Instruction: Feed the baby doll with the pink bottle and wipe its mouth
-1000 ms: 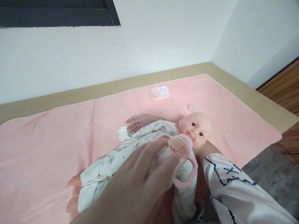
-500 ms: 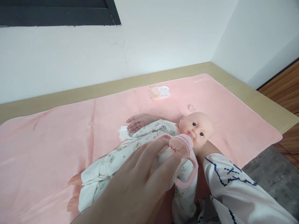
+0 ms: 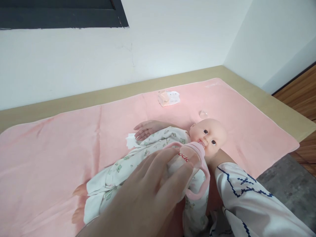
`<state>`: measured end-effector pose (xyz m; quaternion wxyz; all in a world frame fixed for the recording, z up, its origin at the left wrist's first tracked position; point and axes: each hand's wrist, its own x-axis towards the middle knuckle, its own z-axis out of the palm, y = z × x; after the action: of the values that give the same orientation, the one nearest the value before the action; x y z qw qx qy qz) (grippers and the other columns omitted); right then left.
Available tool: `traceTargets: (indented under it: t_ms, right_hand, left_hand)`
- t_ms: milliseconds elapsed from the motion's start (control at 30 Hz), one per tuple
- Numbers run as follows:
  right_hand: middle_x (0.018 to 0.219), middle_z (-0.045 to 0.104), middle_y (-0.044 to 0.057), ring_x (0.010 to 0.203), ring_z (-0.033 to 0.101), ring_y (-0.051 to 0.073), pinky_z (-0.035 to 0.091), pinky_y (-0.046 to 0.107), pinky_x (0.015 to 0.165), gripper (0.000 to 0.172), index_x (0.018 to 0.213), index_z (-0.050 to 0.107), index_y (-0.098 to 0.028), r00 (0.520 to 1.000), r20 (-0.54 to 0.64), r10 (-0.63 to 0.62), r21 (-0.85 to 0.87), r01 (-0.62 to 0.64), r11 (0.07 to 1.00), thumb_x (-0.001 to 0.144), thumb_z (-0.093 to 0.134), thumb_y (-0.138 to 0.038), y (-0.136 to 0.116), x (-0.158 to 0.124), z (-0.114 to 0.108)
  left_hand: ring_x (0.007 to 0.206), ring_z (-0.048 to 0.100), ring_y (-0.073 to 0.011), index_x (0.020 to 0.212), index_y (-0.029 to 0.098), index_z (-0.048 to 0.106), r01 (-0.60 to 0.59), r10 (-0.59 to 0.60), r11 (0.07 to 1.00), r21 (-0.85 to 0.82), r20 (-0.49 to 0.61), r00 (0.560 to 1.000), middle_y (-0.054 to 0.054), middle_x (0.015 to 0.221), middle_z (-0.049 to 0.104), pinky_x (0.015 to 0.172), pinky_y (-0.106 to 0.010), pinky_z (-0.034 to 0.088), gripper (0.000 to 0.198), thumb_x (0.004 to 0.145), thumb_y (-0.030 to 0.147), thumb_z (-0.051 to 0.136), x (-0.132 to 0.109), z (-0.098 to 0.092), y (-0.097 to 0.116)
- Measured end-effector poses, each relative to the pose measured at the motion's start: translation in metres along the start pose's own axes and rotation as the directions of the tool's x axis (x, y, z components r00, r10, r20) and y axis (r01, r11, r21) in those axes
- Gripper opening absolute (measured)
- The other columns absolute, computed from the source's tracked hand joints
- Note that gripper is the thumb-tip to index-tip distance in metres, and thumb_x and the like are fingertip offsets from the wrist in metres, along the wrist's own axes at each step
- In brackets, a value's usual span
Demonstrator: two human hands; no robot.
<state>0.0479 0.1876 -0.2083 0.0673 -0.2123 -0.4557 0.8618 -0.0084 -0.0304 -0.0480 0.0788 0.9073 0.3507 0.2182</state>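
Feeding bottle (image 3: 185, 162) with transparent body, red lettering, pink collar and two pink handles: held at an angle above the chest of the baby doll (image 3: 118, 169), teat (image 3: 202, 144) at the doll's mouth. The left grip (image 3: 145, 187) is closed around the bottle body from above, with the thumb on the side nearer the wearer and the fingers on the far side; the palm contact is hidden. The right arm, in a white sleeve (image 3: 247, 189) with dark blue stitched pattern, enters from the lower right and passes behind the doll's neck. The right grip (image 3: 147, 129) emerges beyond the doll's far shoulder, fingers extended against the far sleeve of the doll; whether it grasps that arm cannot be told. A white piece of sheet material (image 3: 130, 141) lies just beside these fingertips, partly covered.

The doll lies face up in printed white clothing, head toward the right, bare feet toward the left, on a pink mat (image 3: 61, 151). The mat covers most of a tan worktop (image 3: 269, 105). A small soft pack (image 3: 169, 98) rests near the rear edge of the mat; a small transparent object (image 3: 203, 114), too small to identify, is located just behind the doll's head. A white wall (image 3: 172, 42) stands behind the worktop, with a dark frame (image 3: 61, 14) at upper left
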Motion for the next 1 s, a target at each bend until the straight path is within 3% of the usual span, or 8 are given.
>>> traceTargets:
  t_ms: [100, 300, 500, 700, 867, 1000]
  right_hand:
    - [0.096, 0.068, 0.009, 0.086, 0.071, 0.017, 0.060, 0.032, 0.079, 0.024, 0.110, 0.052, -0.018, 1.000, 0.012, -0.005, -0.005, 0.005, 1.000, 0.087, 0.054, -0.019, 0.0010, 0.0007, -0.0010]
    - [0.095, 0.067, 0.009, 0.085, 0.071, 0.016, 0.059, 0.036, 0.089, 0.033, 0.120, 0.048, -0.014, 0.999, -0.029, 0.020, -0.027, -0.021, 0.999, 0.087, 0.051, -0.016, -0.0027, -0.0012, 0.0028]
    - [0.095, 0.067, 0.008, 0.085, 0.071, 0.016, 0.060, 0.031, 0.080, 0.029, 0.116, 0.049, -0.016, 1.000, -0.013, 0.010, -0.013, -0.010, 1.000, 0.087, 0.053, -0.018, -0.0037, -0.0030, 0.0044]
    - [0.094, 0.067, 0.007, 0.087, 0.070, 0.015, 0.059, 0.031, 0.083, 0.023, 0.111, 0.050, -0.018, 1.000, -0.027, 0.007, -0.027, -0.008, 1.000, 0.088, 0.051, -0.017, -0.0038, -0.0058, 0.0073]
    - [0.095, 0.066, 0.007, 0.085, 0.071, 0.016, 0.059, 0.030, 0.080, 0.027, 0.114, 0.049, -0.017, 1.000, -0.008, 0.007, -0.027, -0.008, 1.000, 0.087, 0.051, -0.015, -0.0029, -0.0032, 0.0042]
    - [0.095, 0.067, 0.007, 0.085, 0.071, 0.016, 0.061, 0.030, 0.079, 0.030, 0.115, 0.048, -0.016, 1.000, 0.007, 0.009, -0.026, -0.008, 1.000, 0.086, 0.053, -0.016, -0.0009, 0.0013, -0.0003]
  left_hand:
    - [0.129, 0.043, -0.0208, 0.139, 0.017, 0.045, -0.002, 0.002, 1.000, 0.007, -0.005, 1.000, -0.010, 0.137, 0.043, 0.109, -0.034, 0.040, 0.051, 0.090, 0.000, 0.044, 0.0005, -0.0002, -0.0001]
    - [0.130, 0.043, -0.0212, 0.124, 0.015, 0.052, 0.000, 0.001, 1.000, 0.001, -0.012, 1.000, -0.011, 0.135, 0.043, 0.110, -0.034, 0.039, 0.038, 0.091, 0.001, 0.043, 0.0012, -0.0006, -0.0006]
    - [0.128, 0.044, -0.0203, 0.125, 0.014, 0.052, -0.008, 0.008, 1.000, 0.015, -0.016, 1.000, -0.011, 0.136, 0.043, 0.108, -0.033, 0.041, 0.038, 0.091, 0.001, 0.044, 0.0005, 0.0009, -0.0012]
    - [0.131, 0.042, -0.0217, 0.138, 0.015, 0.046, -0.011, 0.012, 1.000, 0.012, -0.019, 1.000, -0.012, 0.138, 0.043, 0.109, -0.036, 0.040, 0.051, 0.089, -0.001, 0.044, -0.0002, 0.0040, -0.0029]
    - [0.131, 0.041, -0.0208, 0.132, 0.016, 0.048, -0.031, 0.031, 0.999, -0.029, -0.020, 0.999, -0.010, 0.135, 0.043, 0.110, -0.035, 0.039, 0.045, 0.091, 0.000, 0.043, 0.0025, 0.0010, -0.0011]
    - [0.131, 0.042, -0.0168, 0.126, 0.019, 0.049, 0.047, -0.047, 0.998, -0.046, -0.016, 0.999, -0.008, 0.135, 0.043, 0.113, -0.032, 0.036, 0.038, 0.094, -0.001, 0.042, 0.0035, -0.0025, 0.0033]
